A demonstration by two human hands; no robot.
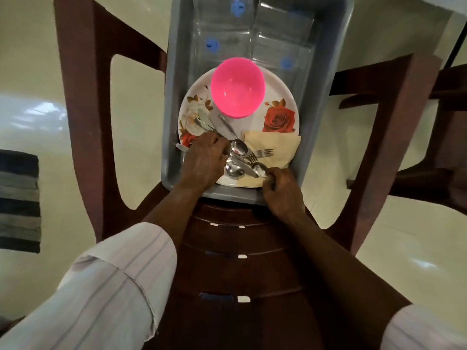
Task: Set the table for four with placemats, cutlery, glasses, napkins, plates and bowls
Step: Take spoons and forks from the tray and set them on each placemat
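Note:
A grey tub (174, 72) sits on a brown plastic chair. Inside lies a white plate with rose prints (278, 104), and a pink bowl (238, 87) stands on its far part. Loose cutlery (240, 150) (spoons, knives, a fork) lies over the plate's near part, partly on a beige napkin (275, 147). My left hand (202, 162) rests on the pile, fingers closed around several handles. My right hand (280, 190) grips the handle of a spoon (260, 170) at the tub's near right corner. Clear glasses (222, 29) with blue stickers lie at the tub's far end.
The chair's brown arms (75, 102) rise on both sides of the tub and its slatted back (235, 248) is under my forearms. A white table edge (427, 34) is at the top right. A striped mat (19, 200) lies on the pale floor at left.

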